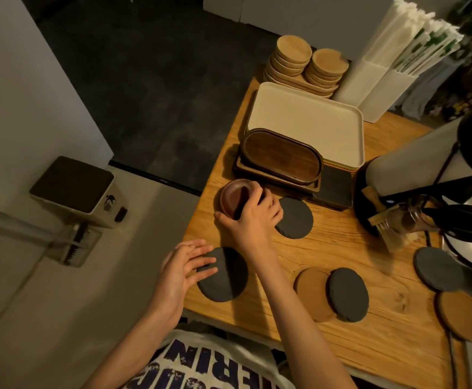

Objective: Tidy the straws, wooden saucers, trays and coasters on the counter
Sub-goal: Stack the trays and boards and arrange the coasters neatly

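Observation:
My right hand (pixel 253 217) grips a dark round wooden saucer (pixel 233 196) near the counter's left edge, fingers curled over its rim. My left hand (pixel 185 266) lies flat with straight fingers on a dark slate coaster (pixel 226 279). More slate coasters (pixel 296 217) (pixel 347 294) (pixel 435 268) and cork coasters (pixel 312 293) (pixel 462 315) lie scattered on the wooden counter (pixel 341 248). Dark oval wooden trays (pixel 282 157) are stacked beside a cream tray (pixel 308 122). Light wooden saucers (pixel 293 51) (pixel 329 64) stand in two stacks at the back. Wrapped straws (pixel 414 35) fill white holders.
A coffee grinder (pixel 414 161), a brush (pixel 383 217) and a metal kettle (pixel 470 234) crowd the counter's right side. A black square plate (pixel 337 186) sits by the trays. The floor drops away left of the counter, where a white box (pixel 74 189) stands.

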